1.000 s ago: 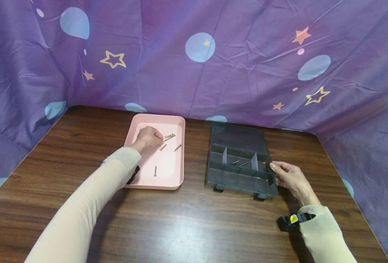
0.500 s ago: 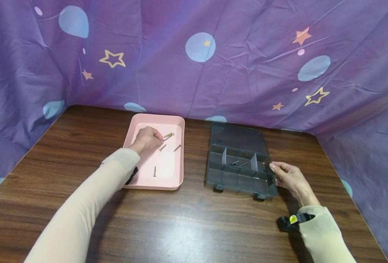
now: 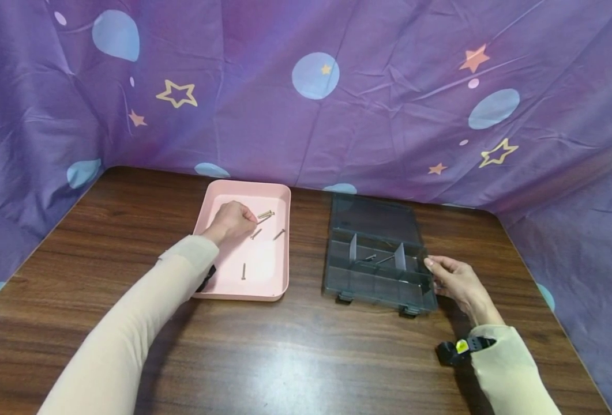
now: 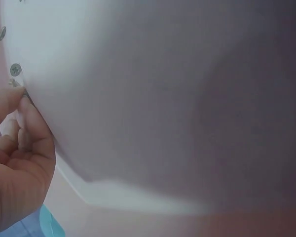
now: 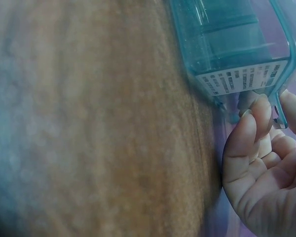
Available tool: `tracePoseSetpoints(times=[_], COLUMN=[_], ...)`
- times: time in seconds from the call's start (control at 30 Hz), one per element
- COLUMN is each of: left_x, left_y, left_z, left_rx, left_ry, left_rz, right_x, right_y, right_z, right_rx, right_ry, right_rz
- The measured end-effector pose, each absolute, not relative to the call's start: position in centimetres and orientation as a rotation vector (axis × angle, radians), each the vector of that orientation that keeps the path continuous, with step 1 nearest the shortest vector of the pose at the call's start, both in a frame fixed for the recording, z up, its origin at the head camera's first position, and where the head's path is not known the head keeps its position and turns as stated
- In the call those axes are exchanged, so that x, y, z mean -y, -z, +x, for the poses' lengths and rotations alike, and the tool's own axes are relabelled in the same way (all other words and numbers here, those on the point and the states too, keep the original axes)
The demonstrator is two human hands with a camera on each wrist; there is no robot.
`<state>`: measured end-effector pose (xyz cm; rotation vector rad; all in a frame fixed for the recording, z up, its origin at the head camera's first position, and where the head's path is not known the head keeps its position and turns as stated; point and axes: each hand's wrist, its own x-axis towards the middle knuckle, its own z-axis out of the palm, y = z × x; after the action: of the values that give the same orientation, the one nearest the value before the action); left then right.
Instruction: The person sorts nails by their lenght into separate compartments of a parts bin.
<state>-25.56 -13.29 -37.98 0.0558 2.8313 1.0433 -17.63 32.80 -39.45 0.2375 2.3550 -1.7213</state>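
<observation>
Metal screws [image 3: 243, 271] are scattered in the pink tray [image 3: 266, 271], one pinched in the fingers of the left hand [image 3: 230, 221]; right of the tray, an open translucent box [image 3: 370, 283] is pinched at its side by the right hand [image 3: 460, 283].

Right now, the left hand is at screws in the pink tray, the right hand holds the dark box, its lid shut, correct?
The lid is open, not shut: the head view shows it laid back from the dark box. The left hand at screws in the pink tray and the right hand on the box stand.
</observation>
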Motion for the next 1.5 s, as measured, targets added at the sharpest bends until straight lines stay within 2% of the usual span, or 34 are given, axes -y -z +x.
tracePoseSetpoints(times=[0.77, 1.5], left_x=[13.6, 13.1], left_y=[38.2, 35.9], left_z=[-25.6, -25.3], left_rx=[-2.814, -2.798], left_ry=[-1.040, -1.137], left_rz=[0.138, 0.217], right_x=[-32.8, -32.8], right_y=[39.6, 39.6], right_z=[-17.7, -17.9], right_rx=[-2.364, -2.455], right_ry=[1.699, 1.600], right_rz=[0.239, 0.224])
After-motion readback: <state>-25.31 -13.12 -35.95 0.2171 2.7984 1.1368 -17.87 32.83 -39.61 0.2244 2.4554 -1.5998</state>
